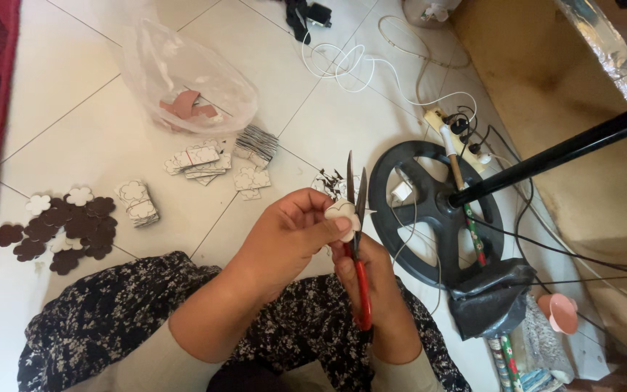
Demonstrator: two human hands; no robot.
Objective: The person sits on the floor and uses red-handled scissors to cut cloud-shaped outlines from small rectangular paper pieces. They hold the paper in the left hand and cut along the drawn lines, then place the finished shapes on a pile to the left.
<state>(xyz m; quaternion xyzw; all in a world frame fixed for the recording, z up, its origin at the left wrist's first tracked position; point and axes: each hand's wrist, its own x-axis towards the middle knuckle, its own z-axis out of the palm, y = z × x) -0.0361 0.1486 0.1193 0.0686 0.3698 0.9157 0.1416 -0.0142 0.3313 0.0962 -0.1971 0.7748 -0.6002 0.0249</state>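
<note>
Flowery dark cloth (110,319) on the person's lap fills the bottom of the frame, closest to us. Next in size comes the white tiled floor (74,109), and then the round black stand base (429,210) at the middle right, with a black pole (567,149) going up to the right edge. At the top, left of middle, lies a clear plastic bag (197,80) with some pinkish pieces inside. At the left edge sits a pile of brown and white flower shapes (63,225), and small stacks of white cards (201,160) with flowers drawn on them lie near the middle. The left hand (288,236) is in the middle of the frame, and its fingers are pressed together, pinching a small white flower piece (342,214). The right hand (371,290) is just under it, with its fingers curled tight around the red handles of the scissors (357,239). The blades point up and stand a little apart, right beside the flower piece. To cut well, I think the left hand should turn the piece slowly while the blades take tiny snips along the drawn line, and the fingertips should stay back from the blades. Tiny dark scraps (332,178) lie on the floor just above the hands.
</note>
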